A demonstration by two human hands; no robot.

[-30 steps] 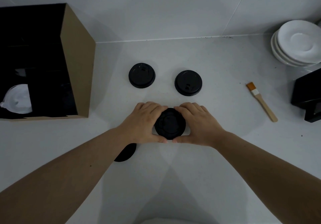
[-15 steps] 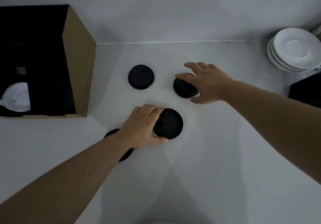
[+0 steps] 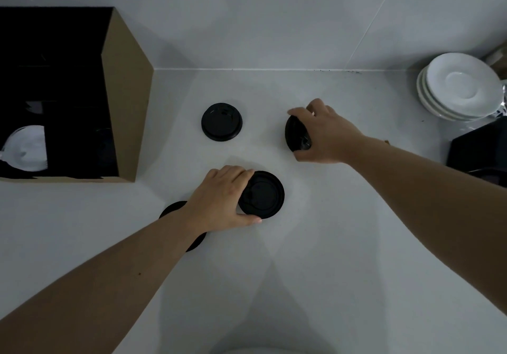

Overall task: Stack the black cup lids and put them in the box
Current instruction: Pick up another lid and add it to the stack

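Hands work at frame centre: right hand (image 3: pixel 326 136) grips a tilted lid (image 3: pixel 296 135); left hand (image 3: pixel 222 198) steadies the stack (image 3: pixel 262 195). Best to level the lid before seating it squarely.

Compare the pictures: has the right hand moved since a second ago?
Yes. The right hand left the near lid and went away from the person, toward the plates, and now grips another lid.

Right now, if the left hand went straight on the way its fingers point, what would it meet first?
The left hand already touches the round black plastic lid on the white counter. Its fingers point right and a little away; beyond that lid the way looks free.
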